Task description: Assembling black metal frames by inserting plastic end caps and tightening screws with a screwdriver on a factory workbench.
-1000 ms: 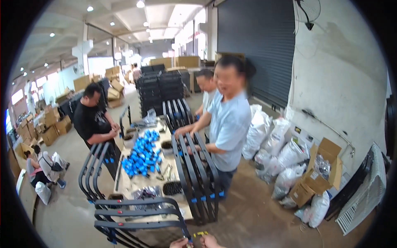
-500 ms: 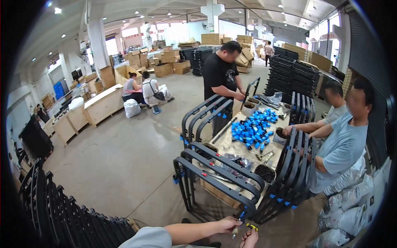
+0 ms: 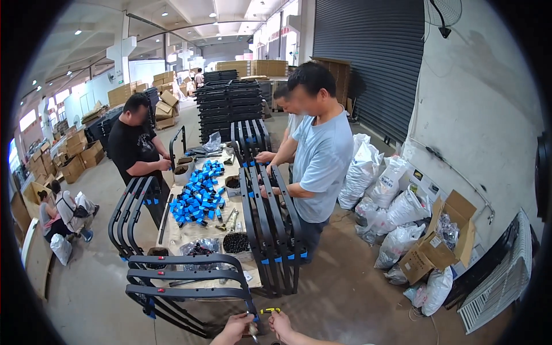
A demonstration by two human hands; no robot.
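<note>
Right grip pinches yellow tool, left hand beside, by frame.

Both hands at bottom edge, left hand and right hand gripping a yellow-handled tool just below black metal frame, blue parts piled farther ahead.

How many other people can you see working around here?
4, though more may be hidden far back: one in black left of the table, two on its right, one seated far left.
</note>
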